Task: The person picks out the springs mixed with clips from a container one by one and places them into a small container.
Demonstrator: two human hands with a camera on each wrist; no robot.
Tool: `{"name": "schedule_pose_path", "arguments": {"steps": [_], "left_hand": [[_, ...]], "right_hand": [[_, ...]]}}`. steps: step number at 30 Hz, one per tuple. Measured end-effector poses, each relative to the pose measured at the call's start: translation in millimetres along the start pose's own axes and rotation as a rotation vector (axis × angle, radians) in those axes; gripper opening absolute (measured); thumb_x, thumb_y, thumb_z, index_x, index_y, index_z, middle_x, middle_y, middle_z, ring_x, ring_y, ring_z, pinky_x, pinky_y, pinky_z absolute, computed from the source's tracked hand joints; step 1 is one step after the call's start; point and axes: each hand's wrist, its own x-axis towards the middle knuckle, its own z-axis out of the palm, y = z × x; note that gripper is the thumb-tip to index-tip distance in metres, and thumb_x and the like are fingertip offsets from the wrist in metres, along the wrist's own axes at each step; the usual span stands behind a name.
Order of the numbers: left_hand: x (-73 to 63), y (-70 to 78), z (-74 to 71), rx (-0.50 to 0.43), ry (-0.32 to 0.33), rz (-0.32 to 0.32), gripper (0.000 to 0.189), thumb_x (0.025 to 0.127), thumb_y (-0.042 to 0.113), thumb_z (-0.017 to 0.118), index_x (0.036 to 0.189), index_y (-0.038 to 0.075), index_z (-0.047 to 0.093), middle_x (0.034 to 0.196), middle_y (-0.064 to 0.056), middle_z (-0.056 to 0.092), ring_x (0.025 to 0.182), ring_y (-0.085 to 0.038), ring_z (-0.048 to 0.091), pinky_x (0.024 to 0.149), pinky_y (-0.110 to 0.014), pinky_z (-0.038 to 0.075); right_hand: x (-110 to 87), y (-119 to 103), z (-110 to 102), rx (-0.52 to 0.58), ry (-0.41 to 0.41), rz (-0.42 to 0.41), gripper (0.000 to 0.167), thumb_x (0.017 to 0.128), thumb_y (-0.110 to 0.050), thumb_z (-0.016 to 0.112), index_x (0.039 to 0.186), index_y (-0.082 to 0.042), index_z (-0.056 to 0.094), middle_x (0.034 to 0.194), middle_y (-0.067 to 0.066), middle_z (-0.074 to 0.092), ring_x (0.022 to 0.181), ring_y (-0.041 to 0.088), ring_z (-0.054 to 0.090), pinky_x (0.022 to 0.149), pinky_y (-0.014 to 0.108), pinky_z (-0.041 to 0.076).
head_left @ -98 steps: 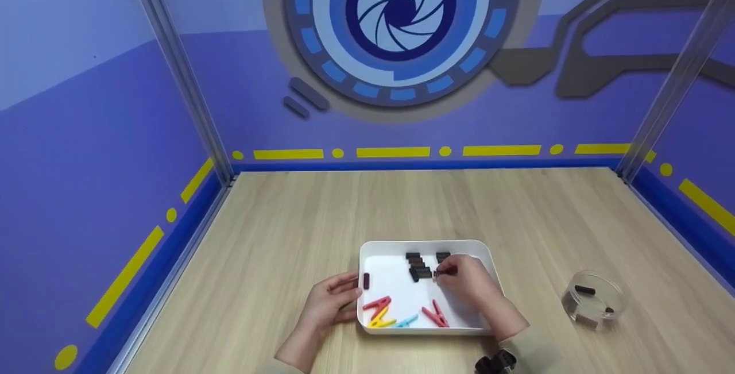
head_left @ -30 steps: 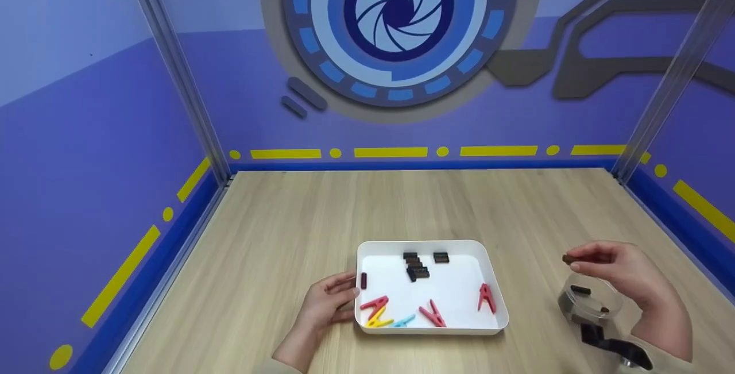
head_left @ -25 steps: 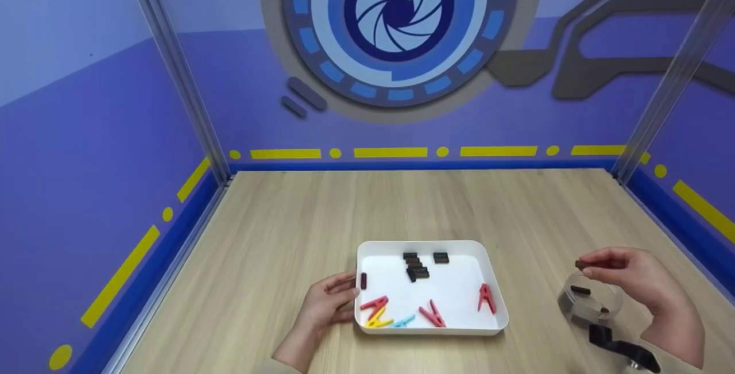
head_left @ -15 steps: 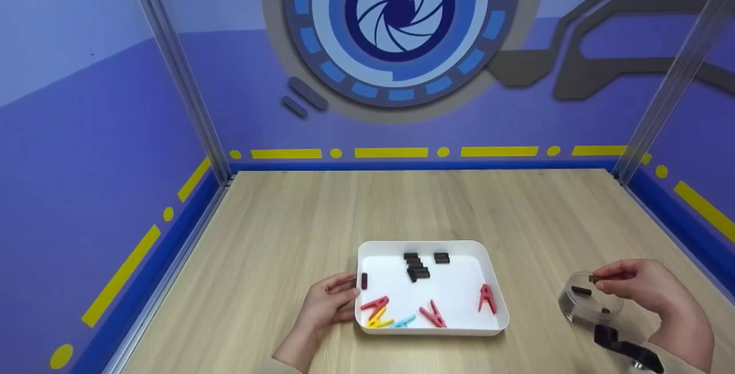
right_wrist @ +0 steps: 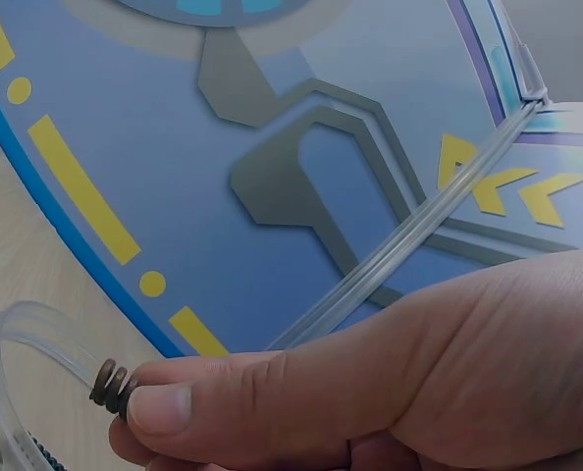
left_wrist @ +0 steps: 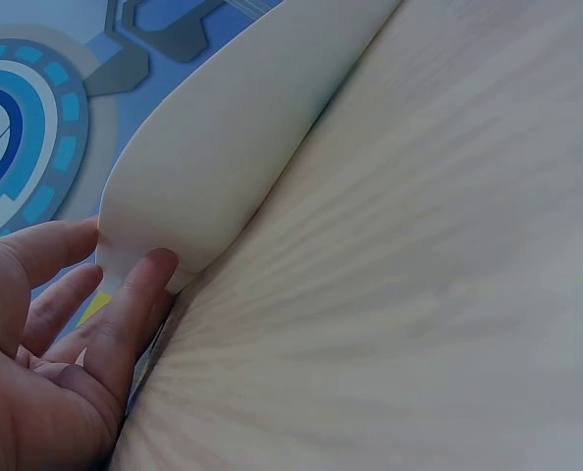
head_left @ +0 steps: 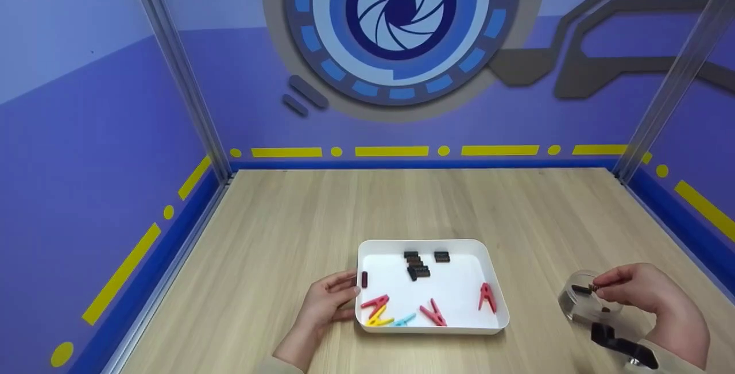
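In the head view my left hand [head_left: 328,306] rests against the left end of a white tray [head_left: 453,288]. Its fingertips touch the tray's outer wall [left_wrist: 213,147] in the left wrist view and are not closed round it. My right hand [head_left: 652,293] pinches a small brown coil spring [right_wrist: 111,386] between thumb and forefinger, over the mouth of a round clear plastic container [head_left: 568,308]. Inside that container lie a black spring-like piece [head_left: 581,289] and a small dark bit [head_left: 606,309]. Several dark springs [head_left: 413,261] lie at the tray's far side.
Also in the tray are red clothespins [head_left: 487,297], a yellow clothespin [head_left: 379,319], a light blue clothespin [head_left: 404,320] and a dark red piece [head_left: 364,280] at the left wall. Printed panels [head_left: 390,127] close off the wooden table's [head_left: 287,219] back and sides.
My right hand has moved from the tray to the clear container on the right, carrying the brown spring, then lowered it to the container's mouth. My left hand stays at the tray.
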Motion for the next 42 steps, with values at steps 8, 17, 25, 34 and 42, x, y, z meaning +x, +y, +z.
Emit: {"name": "schedule_pose_path", "arguments": {"steps": [8,17,25,34,42], "left_hand": [[0.1,0.2,1.0,0.015,0.011,0.000,0.055,0.092,0.010,0.076,0.143,0.002,0.058,0.137,-0.020,0.066,0.105,-0.020,0.073,0.072,-0.035,0.066],[1.5,-0.1,-0.6,0.013,0.008,0.002,0.055,0.092,0.011,0.076,0.143,0.002,0.058,0.137,-0.020,0.066,0.103,-0.018,0.073,0.071,-0.034,0.066],[0.7,-1.1,-0.8,0.015,-0.005,0.016,0.054,0.093,0.009,0.075,0.143,0.000,0.058,0.138,-0.022,0.065,0.104,-0.019,0.073,0.072,-0.036,0.066],[1.0,-2.7,-2.0,0.019,-0.013,0.029,0.055,0.093,0.009,0.075,0.144,-0.001,0.056,0.139,-0.023,0.064,0.106,-0.020,0.073,0.071,-0.036,0.066],[1.3,-2.6,-2.2,0.021,-0.013,0.031,0.055,0.093,0.009,0.074,0.144,-0.001,0.055,0.141,-0.024,0.062,0.107,-0.021,0.073,0.073,-0.037,0.066]], "right_hand": [[-0.4,-2,0,0.002,-0.003,0.010,0.031,0.094,-0.011,0.071,0.117,0.009,0.068,0.100,0.003,0.077,0.085,0.015,0.064,0.078,0.037,0.055],[-0.4,-2,1,-0.008,-0.005,-0.007,0.033,0.095,-0.012,0.072,0.118,0.011,0.067,0.100,0.002,0.077,0.087,0.011,0.065,0.084,0.043,0.059],[-0.3,-2,1,0.010,-0.005,-0.014,0.033,0.096,-0.010,0.067,0.119,0.013,0.066,0.100,0.000,0.075,0.086,0.011,0.065,0.081,0.036,0.060],[0.4,-6,0,-0.011,0.042,-0.045,0.035,0.098,-0.013,0.067,0.122,0.013,0.064,0.100,0.001,0.075,0.085,0.013,0.065,0.078,0.032,0.057],[-0.8,-16,-1,0.019,0.079,-0.088,0.047,0.099,-0.023,0.069,0.129,0.012,0.060,0.106,0.005,0.078,0.085,0.005,0.067,0.074,0.026,0.056]]}}
